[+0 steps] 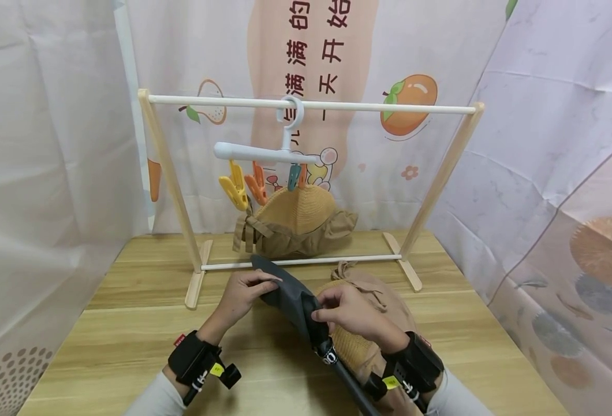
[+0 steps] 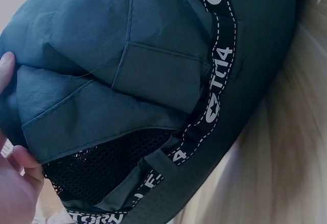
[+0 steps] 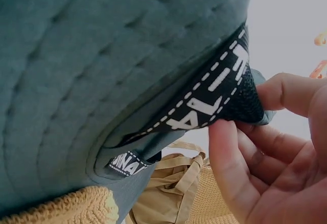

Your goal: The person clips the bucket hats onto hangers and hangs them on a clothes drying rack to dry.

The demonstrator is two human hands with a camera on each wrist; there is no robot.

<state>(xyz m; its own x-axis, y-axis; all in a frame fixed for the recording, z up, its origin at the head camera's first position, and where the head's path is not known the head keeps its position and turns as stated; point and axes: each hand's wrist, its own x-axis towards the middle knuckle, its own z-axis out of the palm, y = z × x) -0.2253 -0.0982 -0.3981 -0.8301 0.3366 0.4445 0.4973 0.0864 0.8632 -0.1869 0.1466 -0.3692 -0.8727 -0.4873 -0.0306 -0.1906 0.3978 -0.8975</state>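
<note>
A dark grey-green sun hat (image 1: 285,297), with mesh and a black band lettered in white, is held tilted above the table. My left hand (image 1: 246,294) pinches it with thumb and fingers on the crown side. At the mesh beside the lettered band, my right hand (image 1: 355,312) pinches a fold between thumb and fingers. The left wrist view shows the hat's creased crown (image 2: 163,70), with only part of the left hand (image 2: 18,188) visible. The stitched brim (image 3: 102,55) fills much of the right wrist view.
A wooden rack (image 1: 368,107) carries a pale hanger (image 1: 264,153) with yellow, orange and teal clips (image 1: 235,188). Behind its lower bar is a straw hat (image 1: 298,214) with brown cloth. Another straw-and-brown hat (image 1: 394,294) lies beneath my right hand. Patterned curtains surround the wooden table (image 1: 129,323).
</note>
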